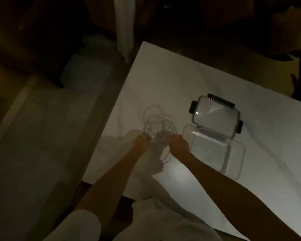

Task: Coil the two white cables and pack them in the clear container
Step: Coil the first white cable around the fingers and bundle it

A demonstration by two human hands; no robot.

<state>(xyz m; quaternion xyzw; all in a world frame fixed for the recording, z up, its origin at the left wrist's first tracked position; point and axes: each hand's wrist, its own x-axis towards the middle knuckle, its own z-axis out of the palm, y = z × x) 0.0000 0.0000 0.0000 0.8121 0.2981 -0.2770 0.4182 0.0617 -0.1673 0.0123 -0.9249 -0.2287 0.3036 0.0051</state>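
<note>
Head view, dim: both hands down on the white-covered surface (215, 75), working one loose tangle of white cables (157, 124) just left of the clear container (233, 164). Left hand (142, 142) closed on strands at the tangle's near-left edge; right hand (179, 144) closed on strands at its near-right edge, fingers curled under and mostly hidden. Loops fanned out beyond the hands, one loop trailing back between the forearms. Cannot tell where one cable ends and the other begins. Container open and apparently empty, its lid (217, 115) with dark clips lying just beyond it, touching or overlapping the far rim.

Probably still at the separating or first coiling step. Best done by finding one plug end, pinching it in one hand, and drawing even loops into that hand with the other, letting each turn lie with the cable's natural twist. Loops kept smaller than the container's width. Second cable left flat until the first is finished.
</note>
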